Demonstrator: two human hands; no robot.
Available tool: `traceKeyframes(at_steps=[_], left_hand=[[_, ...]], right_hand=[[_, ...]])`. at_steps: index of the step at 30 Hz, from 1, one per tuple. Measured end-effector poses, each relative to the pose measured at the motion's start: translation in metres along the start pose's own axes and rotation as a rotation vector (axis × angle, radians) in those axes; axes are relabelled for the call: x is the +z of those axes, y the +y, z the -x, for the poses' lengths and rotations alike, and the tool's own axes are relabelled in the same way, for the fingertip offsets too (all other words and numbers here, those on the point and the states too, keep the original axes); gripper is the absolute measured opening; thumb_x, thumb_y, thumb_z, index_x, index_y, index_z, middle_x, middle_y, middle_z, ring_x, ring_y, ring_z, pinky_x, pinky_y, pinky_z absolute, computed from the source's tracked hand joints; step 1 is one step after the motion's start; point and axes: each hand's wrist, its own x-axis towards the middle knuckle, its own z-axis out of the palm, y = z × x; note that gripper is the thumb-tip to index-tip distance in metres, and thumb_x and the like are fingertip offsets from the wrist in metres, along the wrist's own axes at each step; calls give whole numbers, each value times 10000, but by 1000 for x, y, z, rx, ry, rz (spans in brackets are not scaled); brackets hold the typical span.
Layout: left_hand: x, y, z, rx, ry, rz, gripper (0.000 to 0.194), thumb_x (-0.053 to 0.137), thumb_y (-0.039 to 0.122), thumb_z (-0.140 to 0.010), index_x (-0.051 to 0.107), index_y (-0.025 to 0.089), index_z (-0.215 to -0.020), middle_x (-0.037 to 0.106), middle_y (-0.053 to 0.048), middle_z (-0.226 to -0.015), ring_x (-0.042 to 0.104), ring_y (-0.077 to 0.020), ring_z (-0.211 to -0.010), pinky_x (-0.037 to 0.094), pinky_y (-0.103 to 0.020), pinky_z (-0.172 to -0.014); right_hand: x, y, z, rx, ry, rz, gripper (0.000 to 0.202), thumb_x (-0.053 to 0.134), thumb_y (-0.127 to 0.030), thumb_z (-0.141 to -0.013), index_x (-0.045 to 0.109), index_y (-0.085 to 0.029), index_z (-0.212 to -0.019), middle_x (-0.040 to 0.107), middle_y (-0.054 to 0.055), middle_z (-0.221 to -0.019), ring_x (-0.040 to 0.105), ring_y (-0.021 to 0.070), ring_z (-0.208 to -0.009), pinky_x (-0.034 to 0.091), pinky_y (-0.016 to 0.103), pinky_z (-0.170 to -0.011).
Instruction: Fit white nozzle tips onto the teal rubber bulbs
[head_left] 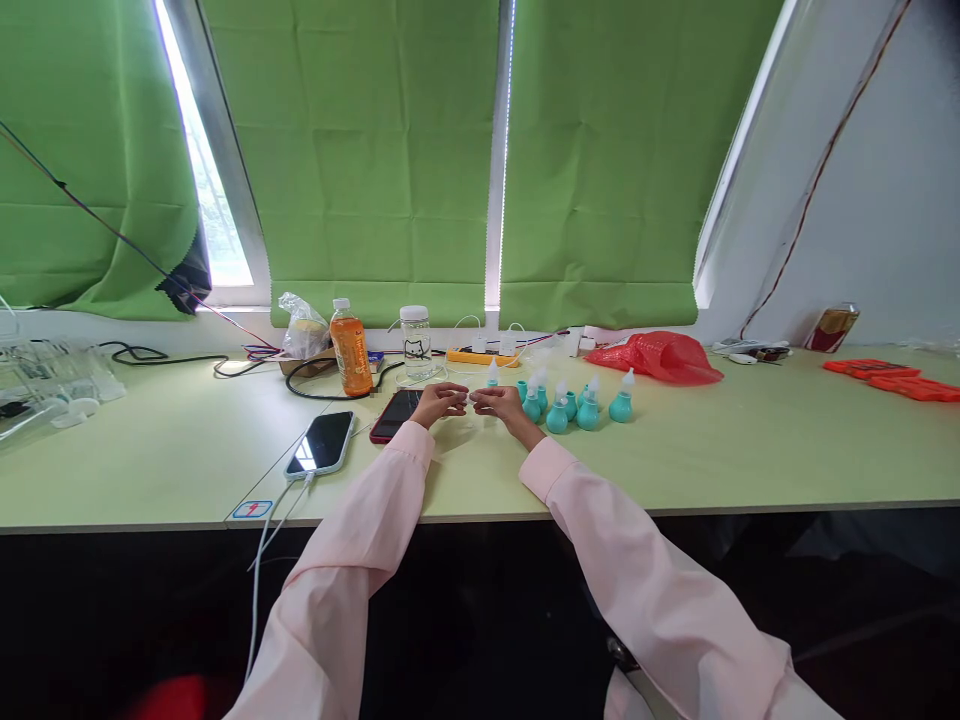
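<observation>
Both my hands meet above the pale table, fingertips almost touching. My left hand (442,402) is closed in a pinch, and my right hand (500,402) pinches from the other side. Between them is a small whitish, see-through piece (470,398), too small to name and mostly covered by fingers. Just right of my right hand stand several teal squeeze bulbs (589,414), many with clear pointed tips. One teal bulb with a tip (621,404) stands a little apart at the right. A dark phone in a red case (394,415) lies beside my left hand.
A white phone (321,443) with a cable lies front left. Behind stand an orange drink bottle (350,350), a clear jar (416,343) and a yellow power strip (482,358). A red plastic bag (660,357) lies back right, orange trays (896,378) far right.
</observation>
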Motion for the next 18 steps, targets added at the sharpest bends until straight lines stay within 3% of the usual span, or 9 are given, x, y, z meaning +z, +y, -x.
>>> traceKeyframes(at_steps=[4, 9, 13, 18], left_hand=[[1, 2, 1, 10, 13, 5, 260, 481, 270, -831, 503, 128, -1048, 545, -68, -1020, 557, -165, -853, 480, -355, -720], [1, 4, 3, 8, 39, 3, 265, 480, 274, -832, 501, 130, -1053, 542, -70, -1029, 555, -169, -861, 478, -360, -726], [1, 4, 2, -3, 62, -7, 266, 479, 275, -832, 500, 130, -1054, 542, -70, -1027, 556, -168, -858, 480, -357, -721], [1, 2, 1, -7, 85, -7, 271, 480, 273, -831, 496, 132, -1061, 537, -72, -1039, 553, -172, -870, 478, -362, -729]], right_hand=[[2, 3, -2, -92, 87, 130, 268, 464, -302, -843, 500, -142, -1055, 538, 59, -1031, 552, 152, -858, 476, 342, -723], [0, 3, 1, -287, 353, 387, 173, 478, -274, -800, 571, -148, -874, 564, 68, -902, 518, 186, -871, 423, 338, -794], [-4, 0, 4, -384, 507, 632, 254, 443, -151, -737, 540, -131, -970, 469, 126, -1075, 383, 251, -1061, 334, 365, -879], [-3, 1, 4, -376, 549, 911, 410, 427, -55, -673, 466, -98, -1079, 307, 169, -1238, 248, 314, -1150, 229, 442, -919]])
